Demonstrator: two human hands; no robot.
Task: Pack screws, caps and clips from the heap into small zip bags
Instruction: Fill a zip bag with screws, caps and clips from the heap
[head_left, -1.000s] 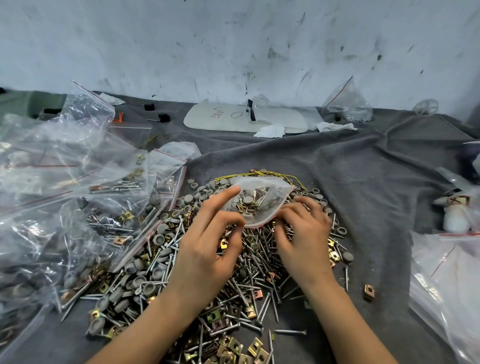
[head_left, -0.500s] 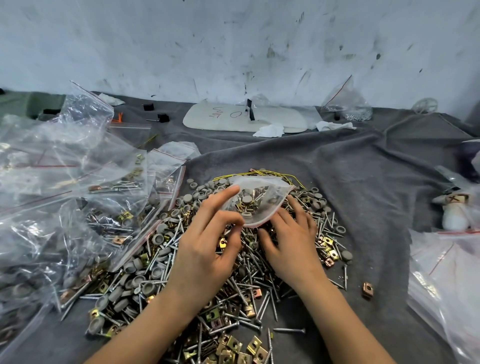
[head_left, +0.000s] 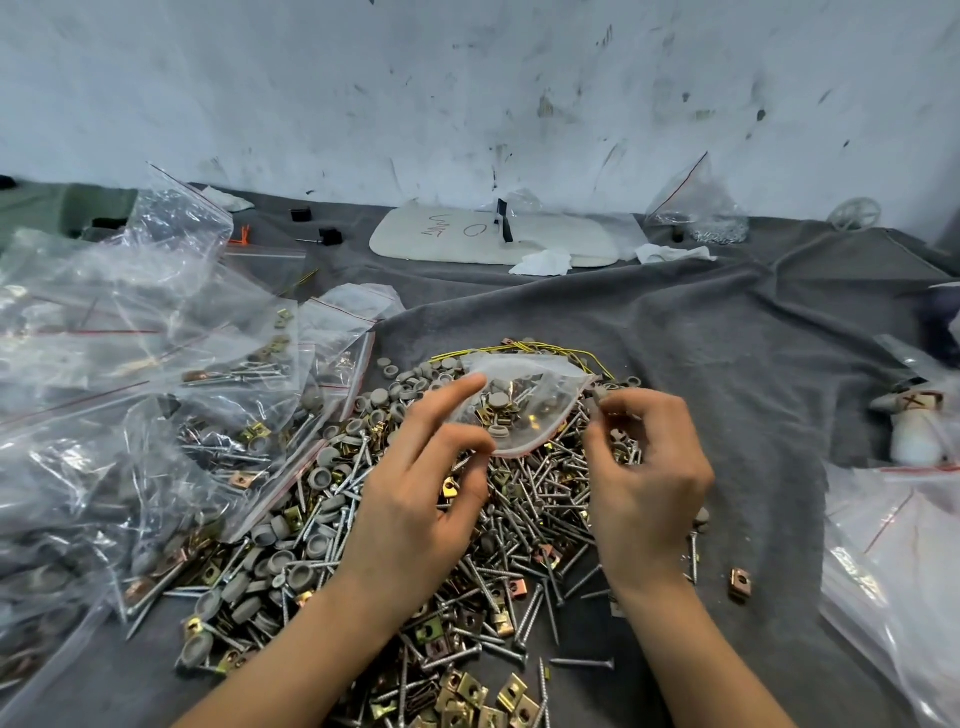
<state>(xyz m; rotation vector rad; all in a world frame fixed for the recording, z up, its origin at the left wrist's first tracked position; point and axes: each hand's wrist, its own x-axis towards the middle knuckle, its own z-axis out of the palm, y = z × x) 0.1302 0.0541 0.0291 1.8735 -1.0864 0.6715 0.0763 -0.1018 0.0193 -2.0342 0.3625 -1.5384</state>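
Note:
A heap (head_left: 524, 509) of silver screws, grey caps and brass clips lies on the grey cloth in front of me. Over its far part my left hand (head_left: 421, 493) pinches the left edge of a small zip bag (head_left: 524, 405) that holds caps and clips, mouth turned to the right. My right hand (head_left: 644, 467) is raised beside the bag's right corner and pinches a small grey cap (head_left: 600, 393) between thumb and fingertips.
Filled zip bags (head_left: 130, 415) pile up on the left, more bags (head_left: 904, 571) lie at the right edge. A loose brass clip (head_left: 738, 584) sits right of the heap. A white board (head_left: 493, 236), tissue and a bag of small parts (head_left: 696, 208) lie by the wall.
My right hand left the heap below the bag and rose to the bag's right corner, now pinching a grey cap. The left hand kept its hold on the bag.

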